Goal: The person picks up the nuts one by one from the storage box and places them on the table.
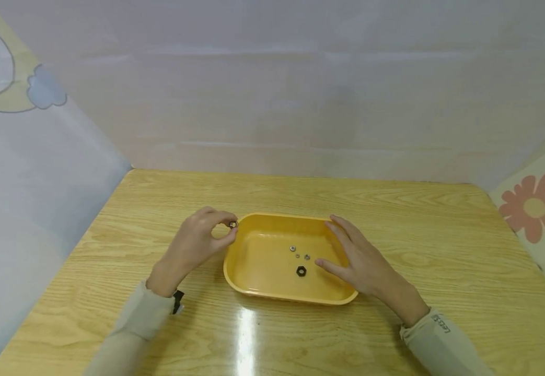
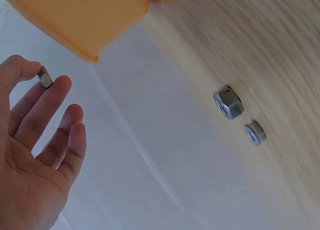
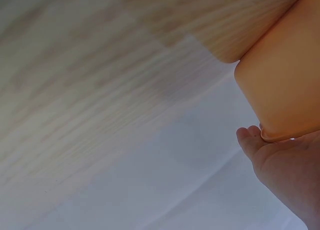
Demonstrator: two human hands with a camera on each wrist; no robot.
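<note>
My left hand (image 1: 192, 241) pinches a small metal nut (image 1: 233, 224) between thumb and fingertip, close to the left rim of a yellow tray (image 1: 291, 299). In the left wrist view that nut (image 2: 45, 80) is seen edge-on, with the other fingers spread loosely. My right hand (image 1: 363, 263) lies at the tray's right rim, its fingers extended and thumb reaching over the inside. Inside the tray are a dark hex nut (image 1: 301, 271) and a few smaller nuts, among them a silver one (image 1: 293, 248). From the right wrist, the fingers (image 3: 250, 140) appear against the rim.
Two loose nuts lie on the wooden table in the left wrist view, a larger hex nut (image 2: 228, 102) and a smaller flanged one (image 2: 255, 132). The table (image 1: 422, 230) meets pale cloth walls (image 1: 300, 104) at its back and sides.
</note>
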